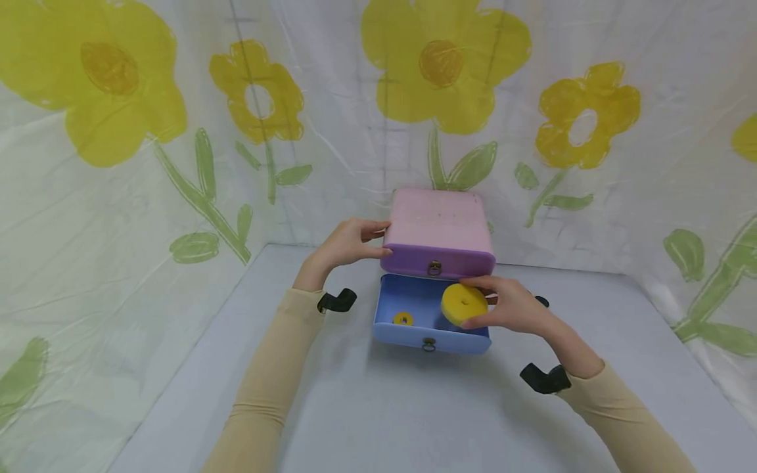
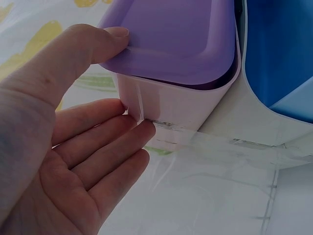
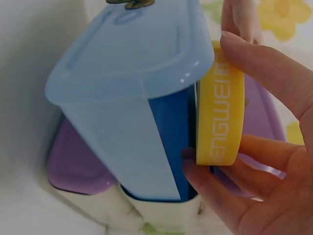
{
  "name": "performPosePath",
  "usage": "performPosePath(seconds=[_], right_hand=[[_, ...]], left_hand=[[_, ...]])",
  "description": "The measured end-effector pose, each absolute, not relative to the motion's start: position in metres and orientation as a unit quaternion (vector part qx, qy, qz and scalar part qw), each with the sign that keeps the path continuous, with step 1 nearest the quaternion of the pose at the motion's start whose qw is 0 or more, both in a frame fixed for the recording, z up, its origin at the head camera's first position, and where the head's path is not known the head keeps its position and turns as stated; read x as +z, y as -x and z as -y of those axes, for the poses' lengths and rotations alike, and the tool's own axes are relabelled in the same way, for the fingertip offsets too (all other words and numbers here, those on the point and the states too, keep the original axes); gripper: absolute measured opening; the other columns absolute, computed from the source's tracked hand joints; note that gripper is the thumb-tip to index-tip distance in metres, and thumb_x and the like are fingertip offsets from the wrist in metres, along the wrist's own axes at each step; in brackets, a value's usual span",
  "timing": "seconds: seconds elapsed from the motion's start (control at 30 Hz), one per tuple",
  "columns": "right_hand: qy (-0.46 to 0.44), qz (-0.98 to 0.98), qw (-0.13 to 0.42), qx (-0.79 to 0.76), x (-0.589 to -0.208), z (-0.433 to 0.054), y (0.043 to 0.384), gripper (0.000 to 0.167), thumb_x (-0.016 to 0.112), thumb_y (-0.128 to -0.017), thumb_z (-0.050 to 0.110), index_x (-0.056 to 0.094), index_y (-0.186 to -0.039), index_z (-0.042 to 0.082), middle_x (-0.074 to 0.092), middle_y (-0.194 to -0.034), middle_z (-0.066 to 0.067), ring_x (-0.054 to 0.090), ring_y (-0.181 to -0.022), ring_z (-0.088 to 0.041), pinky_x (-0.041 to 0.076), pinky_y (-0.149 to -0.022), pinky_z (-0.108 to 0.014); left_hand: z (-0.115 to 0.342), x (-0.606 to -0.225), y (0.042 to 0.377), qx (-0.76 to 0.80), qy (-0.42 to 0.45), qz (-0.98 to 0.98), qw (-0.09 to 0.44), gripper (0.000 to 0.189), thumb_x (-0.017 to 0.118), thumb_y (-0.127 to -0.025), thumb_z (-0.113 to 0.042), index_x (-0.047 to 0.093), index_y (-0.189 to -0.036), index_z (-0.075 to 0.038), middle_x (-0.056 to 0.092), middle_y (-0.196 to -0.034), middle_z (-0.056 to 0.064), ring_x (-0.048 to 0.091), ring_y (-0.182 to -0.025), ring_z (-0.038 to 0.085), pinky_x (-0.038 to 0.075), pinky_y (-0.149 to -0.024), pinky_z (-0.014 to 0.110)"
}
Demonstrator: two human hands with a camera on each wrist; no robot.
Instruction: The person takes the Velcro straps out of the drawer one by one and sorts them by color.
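Observation:
A small drawer unit stands at the back, with a pink top and a purple drawer front. Below that, a light blue drawer is pulled out. My left hand rests at the unit's left corner; its thumb lies on the purple front, and its nearly straight fingers touch the pink side. Over the right part of the blue drawer, my right hand holds a thick yellow disc between thumb and fingers. White lettering runs along the disc's edge. A smaller yellow ring lies inside the drawer at left.
Another purple drawer front shows beyond the blue drawer in the right wrist view. A white table carries the unit. Behind it hangs a translucent curtain with yellow flowers. Both wrists wear black mounts.

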State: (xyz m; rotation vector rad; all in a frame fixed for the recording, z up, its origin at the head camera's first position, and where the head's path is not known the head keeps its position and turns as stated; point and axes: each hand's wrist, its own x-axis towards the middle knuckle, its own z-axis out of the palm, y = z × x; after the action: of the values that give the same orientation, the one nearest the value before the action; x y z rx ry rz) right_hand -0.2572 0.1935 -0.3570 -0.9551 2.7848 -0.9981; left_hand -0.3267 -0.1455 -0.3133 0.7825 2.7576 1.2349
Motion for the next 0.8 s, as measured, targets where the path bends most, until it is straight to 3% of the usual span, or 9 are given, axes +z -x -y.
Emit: performPosePath(seconds=[0.47,0.8], right_hand=[[0.28,-0.91,-0.005,-0.306,-0.359,-0.221,0.253,0.074,0.083,-0.07,0.04,0.057,-0.131,0.008,0.062,-0.125,-0.009,0.061,-0.1,-0.022,0.054,-0.084,-0.038],[0.252,-0.914,-0.001,-0.317,-0.362,-0.238,0.25,0.076,0.083,-0.07,0.04,0.055,-0.133,0.009,0.061,-0.125,-0.007,0.059,-0.099,-0.018,0.053,-0.083,-0.024]], left_hand=[[0.145,-0.313,0.326,0.397,-0.247,-0.884,0.009,0.072,0.077,-0.078,-0.037,0.049,-0.14,-0.014,0.051,-0.141,0.004,0.053,-0.126,0.019,0.047,-0.1,0.036],[0.145,-0.315,0.327,0.399,-0.243,-0.884,0.007,0.072,0.077,-0.078,-0.038,0.048,-0.14,-0.017,0.051,-0.141,0.004,0.053,-0.126,0.019,0.047,-0.1,0.036]])
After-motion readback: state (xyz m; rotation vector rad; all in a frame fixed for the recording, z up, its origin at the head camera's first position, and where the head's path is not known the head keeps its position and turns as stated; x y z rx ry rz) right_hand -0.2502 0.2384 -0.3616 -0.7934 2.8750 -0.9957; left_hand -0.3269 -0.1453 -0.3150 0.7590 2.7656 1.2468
